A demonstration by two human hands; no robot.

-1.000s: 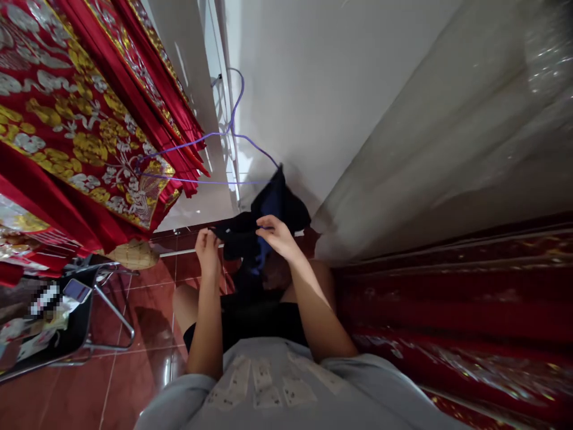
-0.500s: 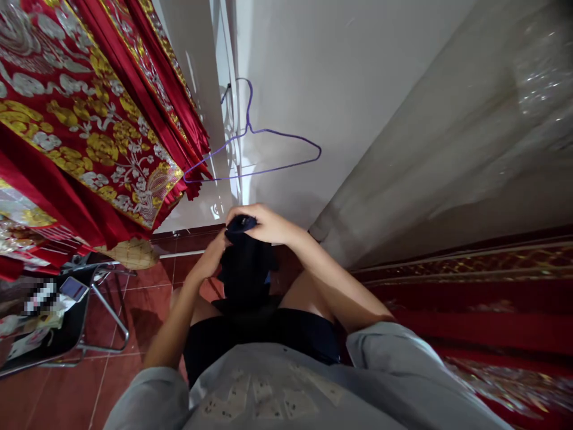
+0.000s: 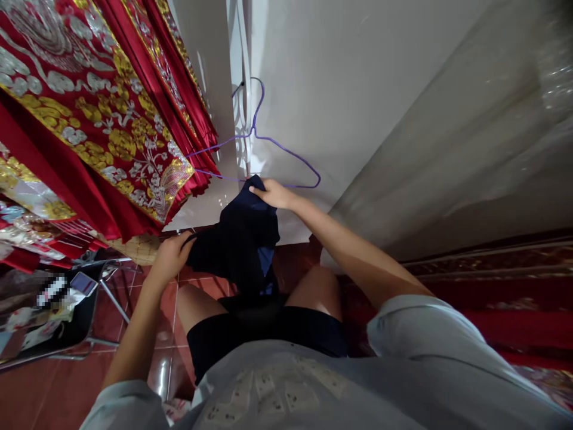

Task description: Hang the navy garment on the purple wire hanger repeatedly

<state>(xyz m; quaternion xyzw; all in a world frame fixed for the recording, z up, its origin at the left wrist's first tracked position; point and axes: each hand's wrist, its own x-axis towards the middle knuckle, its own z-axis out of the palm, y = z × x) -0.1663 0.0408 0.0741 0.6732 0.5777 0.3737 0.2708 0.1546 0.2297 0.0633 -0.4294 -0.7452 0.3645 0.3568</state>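
A dark navy garment (image 3: 242, 233) hangs stretched between my two hands, above my knees; what kind of garment it is I cannot make out. My left hand (image 3: 172, 257) is closed on its left edge. Higher up, my right hand (image 3: 274, 194) pinches its upper right corner. Just behind that corner is a purple wire hanger (image 3: 286, 149), which hangs by its hook from white metalwork. The garment and my right hand hide part of the hanger's lower bar.
Red cloth embroidered in gold and silver (image 3: 111, 125) hangs on the left. Below it a folding chair (image 3: 85, 322) holds a phone (image 3: 84, 284) and papers. A pale wall (image 3: 349, 77) stands ahead, with translucent sheeting (image 3: 456, 161) at right. The floor has red tiles (image 3: 111, 370).
My hands have moved apart, the left one down and left, the right one up and right. The garment, bunched between them before, is now spread out. The hanger looks slightly turned.
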